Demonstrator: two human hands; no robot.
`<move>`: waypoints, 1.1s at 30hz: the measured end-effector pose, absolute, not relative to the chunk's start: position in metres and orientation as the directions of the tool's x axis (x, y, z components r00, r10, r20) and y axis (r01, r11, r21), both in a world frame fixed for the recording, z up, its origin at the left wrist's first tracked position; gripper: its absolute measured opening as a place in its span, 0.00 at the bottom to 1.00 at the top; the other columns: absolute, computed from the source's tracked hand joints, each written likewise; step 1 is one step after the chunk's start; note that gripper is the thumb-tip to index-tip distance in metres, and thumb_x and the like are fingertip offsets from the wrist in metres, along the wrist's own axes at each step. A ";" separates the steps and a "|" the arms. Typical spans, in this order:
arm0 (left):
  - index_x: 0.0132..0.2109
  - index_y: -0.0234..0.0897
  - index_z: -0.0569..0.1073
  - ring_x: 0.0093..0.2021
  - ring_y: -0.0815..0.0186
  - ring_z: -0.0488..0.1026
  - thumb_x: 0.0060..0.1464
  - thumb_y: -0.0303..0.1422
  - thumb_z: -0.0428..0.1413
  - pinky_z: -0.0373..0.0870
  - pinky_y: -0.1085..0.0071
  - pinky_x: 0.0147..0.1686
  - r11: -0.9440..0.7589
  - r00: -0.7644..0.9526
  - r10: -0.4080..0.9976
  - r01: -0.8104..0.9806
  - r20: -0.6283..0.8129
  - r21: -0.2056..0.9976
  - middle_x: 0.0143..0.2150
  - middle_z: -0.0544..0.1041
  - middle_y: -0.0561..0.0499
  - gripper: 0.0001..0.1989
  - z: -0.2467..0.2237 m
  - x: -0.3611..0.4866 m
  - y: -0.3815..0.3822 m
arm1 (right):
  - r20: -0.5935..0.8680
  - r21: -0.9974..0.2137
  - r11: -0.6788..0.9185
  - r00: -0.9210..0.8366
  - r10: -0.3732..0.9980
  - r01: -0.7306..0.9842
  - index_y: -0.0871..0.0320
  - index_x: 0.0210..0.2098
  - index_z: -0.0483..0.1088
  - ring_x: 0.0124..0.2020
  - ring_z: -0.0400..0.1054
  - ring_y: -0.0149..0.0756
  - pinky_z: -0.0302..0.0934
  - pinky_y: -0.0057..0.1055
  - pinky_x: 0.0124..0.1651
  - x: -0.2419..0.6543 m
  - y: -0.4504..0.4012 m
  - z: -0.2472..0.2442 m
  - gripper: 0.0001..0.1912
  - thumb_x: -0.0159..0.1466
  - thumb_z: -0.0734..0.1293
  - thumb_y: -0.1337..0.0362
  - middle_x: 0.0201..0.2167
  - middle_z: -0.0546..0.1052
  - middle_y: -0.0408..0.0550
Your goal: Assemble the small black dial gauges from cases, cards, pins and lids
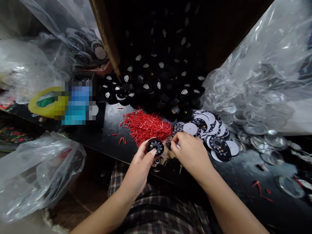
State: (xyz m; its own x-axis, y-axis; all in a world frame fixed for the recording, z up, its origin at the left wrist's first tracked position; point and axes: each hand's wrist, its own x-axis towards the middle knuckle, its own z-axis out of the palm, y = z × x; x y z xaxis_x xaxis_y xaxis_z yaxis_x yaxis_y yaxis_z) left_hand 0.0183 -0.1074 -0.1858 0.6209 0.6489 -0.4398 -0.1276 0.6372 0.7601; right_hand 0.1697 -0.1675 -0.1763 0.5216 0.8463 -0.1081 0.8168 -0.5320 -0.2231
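Observation:
My left hand (142, 161) grips a round black gauge (155, 148) with a white-numbered dial facing up, the thumb pressed on its lower edge. Just to the right, my right hand (187, 149) has its thumb and index finger pinched together near the table edge; whatever is between the fingertips is too small to make out. Beyond both hands lies a heap of red pointers (148, 126). Loose printed dial discs (218, 144), some with their white backs up, are piled beside my right hand.
Many black gauge housings (158, 86) fill a dark box at the back. Clear round covers (258, 120) spill from a plastic bag (263, 61) on the right. A yellow tape roll (45, 102) stands left. A plastic bag (41, 175) hangs by the table's left front edge.

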 end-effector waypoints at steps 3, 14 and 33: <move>0.50 0.39 0.70 0.52 0.61 0.73 0.57 0.32 0.57 0.67 0.67 0.51 0.637 0.637 0.660 -0.193 -0.398 0.746 0.47 0.78 0.49 0.13 -0.185 0.024 -0.111 | -0.035 -0.384 -0.450 0.474 0.880 0.806 0.57 0.27 0.67 0.33 0.68 0.38 0.51 0.35 0.39 0.169 -0.173 -0.177 0.06 0.62 0.64 0.65 0.28 0.74 0.44; 0.50 0.40 0.69 0.54 0.58 0.72 0.59 0.33 0.55 0.66 0.57 0.56 0.623 0.559 0.733 -0.325 -0.387 0.712 0.51 0.77 0.47 0.12 -0.177 0.029 -0.121 | 0.002 -0.811 -0.350 0.599 0.801 0.470 0.55 0.32 0.68 0.29 0.68 0.32 0.58 0.28 0.35 0.162 -0.190 -0.175 0.06 0.64 0.63 0.62 0.27 0.74 0.41; 0.50 0.39 0.69 0.56 0.57 0.71 0.55 0.32 0.59 0.65 0.58 0.58 0.670 0.532 0.704 -0.277 -0.471 0.688 0.53 0.76 0.46 0.16 -0.180 0.023 -0.121 | -0.048 -0.223 -0.428 0.429 0.902 0.876 0.59 0.29 0.69 0.34 0.68 0.44 0.54 0.38 0.37 0.159 -0.173 -0.176 0.08 0.63 0.62 0.65 0.30 0.75 0.50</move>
State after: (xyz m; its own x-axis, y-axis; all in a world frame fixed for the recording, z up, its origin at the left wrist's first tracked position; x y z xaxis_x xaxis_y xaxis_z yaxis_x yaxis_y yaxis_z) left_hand 0.0229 -0.1214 -0.1795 0.5323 0.7037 -0.4706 -0.2774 0.6702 0.6883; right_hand 0.1593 -0.1731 -0.1761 0.4287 0.9022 -0.0477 0.8758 -0.4280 -0.2232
